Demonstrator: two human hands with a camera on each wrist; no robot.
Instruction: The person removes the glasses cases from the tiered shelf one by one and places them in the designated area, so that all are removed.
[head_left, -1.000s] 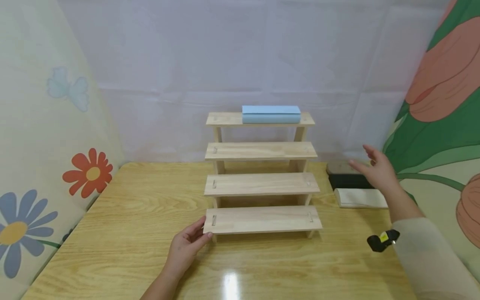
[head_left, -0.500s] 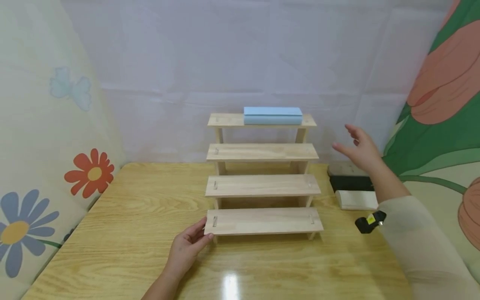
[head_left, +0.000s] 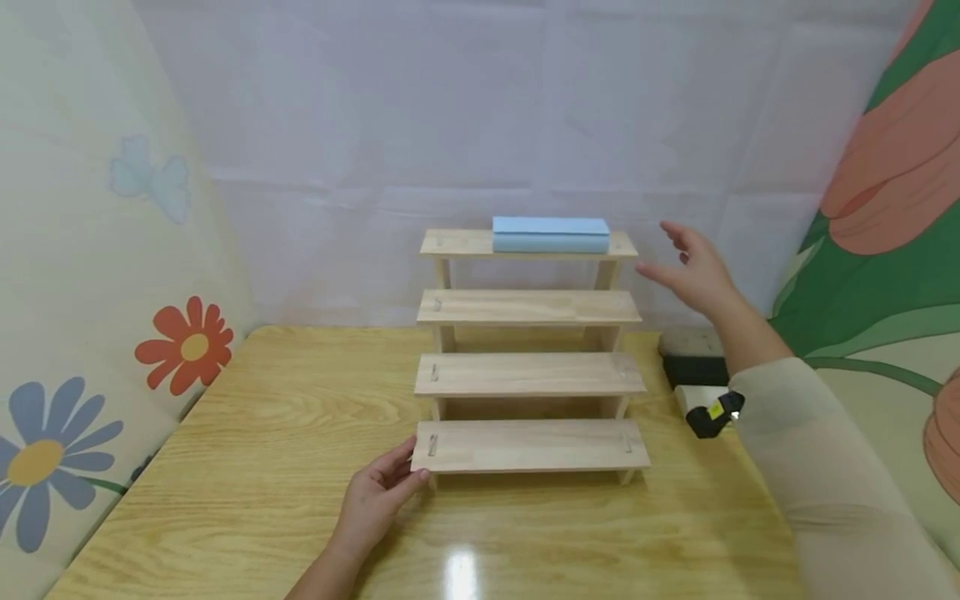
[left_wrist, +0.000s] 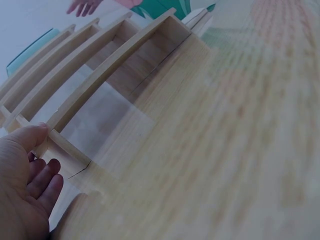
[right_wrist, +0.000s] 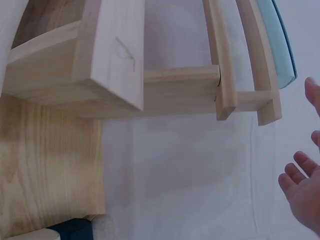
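Note:
A pale wooden stepped display stand (head_left: pixel 528 372) with several tiers stands on the table. On its top tier, right of the middle, lies a light-blue glasses case (head_left: pixel 551 236), also seen in the right wrist view as a teal case (right_wrist: pixel 280 50). My left hand (head_left: pixel 369 504) grips the left front corner of the lowest tier; in the left wrist view its thumb lies at the board's corner, the other fingers curled below. My right hand (head_left: pixel 693 268) hangs in the air just right of the top tier, fingers spread toward the case and apart from it.
On the table right of the stand lie a white case (head_left: pixel 688 396), a black case (head_left: pixel 693 368) and a grey-brown case (head_left: pixel 690 341) in a row, partly behind my right forearm. A white cloth backdrop (head_left: pixel 360 208) rises behind, with flower-patterned cloths at both sides.
My right hand has moved up and left, from above the cases on the right to beside the top tier. My left hand stays on the stand's corner. The view has shifted slightly.

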